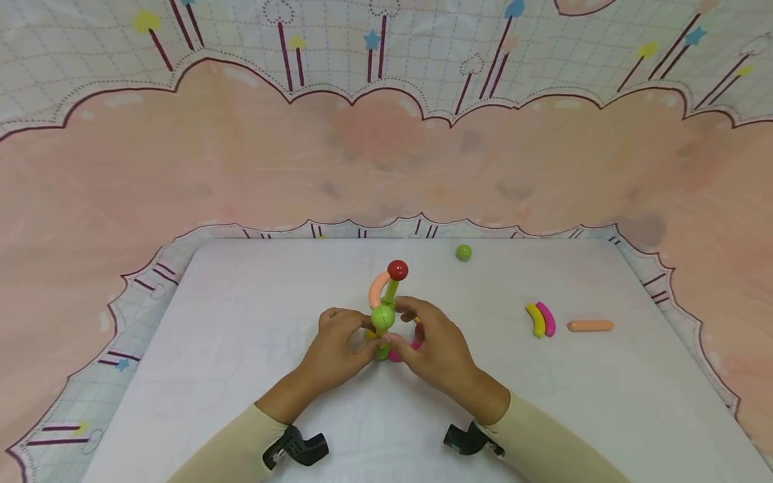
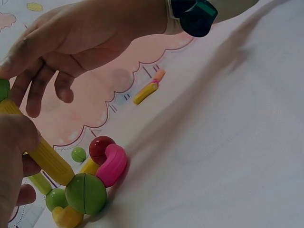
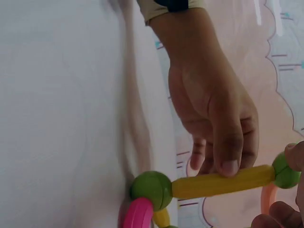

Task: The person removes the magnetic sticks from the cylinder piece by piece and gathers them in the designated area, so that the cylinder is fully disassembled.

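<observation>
Between both hands stands a ball-and-stick building toy, upright on the white table. My left hand (image 1: pixel 339 343) pinches its upright yellow stick (image 3: pixel 223 183) between thumb and fingers. At that stick's upper end, my right hand (image 1: pixel 442 345) holds the green ball (image 1: pixel 383 316) with thumb and fingers. Above this ball rise a curved orange piece (image 1: pixel 377 290), a green stick (image 1: pixel 392 290) and a red ball (image 1: pixel 397 270). Low on the toy are a larger green ball (image 2: pixel 86 194), a curved pink piece (image 2: pixel 113 165) and another red ball (image 2: pixel 101 149). The hands partly hide the lower part in the head view.
A loose green ball (image 1: pixel 463 252) lies near the table's far edge. To the right, a curved yellow piece (image 1: pixel 535 320) and a curved pink piece (image 1: pixel 546 318) lie side by side, with an orange stick (image 1: pixel 590 325) beyond them. A patterned cloth (image 1: pixel 386 161) hangs behind the table.
</observation>
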`<action>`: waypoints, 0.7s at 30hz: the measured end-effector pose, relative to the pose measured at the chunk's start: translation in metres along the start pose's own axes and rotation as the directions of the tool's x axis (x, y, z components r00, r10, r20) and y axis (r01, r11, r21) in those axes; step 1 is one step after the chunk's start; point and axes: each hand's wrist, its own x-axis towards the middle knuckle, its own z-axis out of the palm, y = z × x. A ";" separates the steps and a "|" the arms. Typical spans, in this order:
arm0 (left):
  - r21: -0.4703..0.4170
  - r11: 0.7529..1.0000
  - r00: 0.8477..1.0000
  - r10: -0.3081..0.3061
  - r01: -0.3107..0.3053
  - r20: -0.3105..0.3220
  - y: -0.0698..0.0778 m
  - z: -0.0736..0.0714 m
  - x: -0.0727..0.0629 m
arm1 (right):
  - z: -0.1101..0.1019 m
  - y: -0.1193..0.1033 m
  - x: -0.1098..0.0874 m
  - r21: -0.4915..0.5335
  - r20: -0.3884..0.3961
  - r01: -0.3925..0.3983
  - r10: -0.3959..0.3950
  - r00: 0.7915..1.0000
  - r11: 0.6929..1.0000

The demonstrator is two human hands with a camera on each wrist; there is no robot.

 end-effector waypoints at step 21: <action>-0.185 0.975 0.992 -0.124 0.125 0.015 0.018 -0.003 -0.003 | 0.001 -0.004 -0.002 0.067 0.003 0.035 -0.036 0.999 0.997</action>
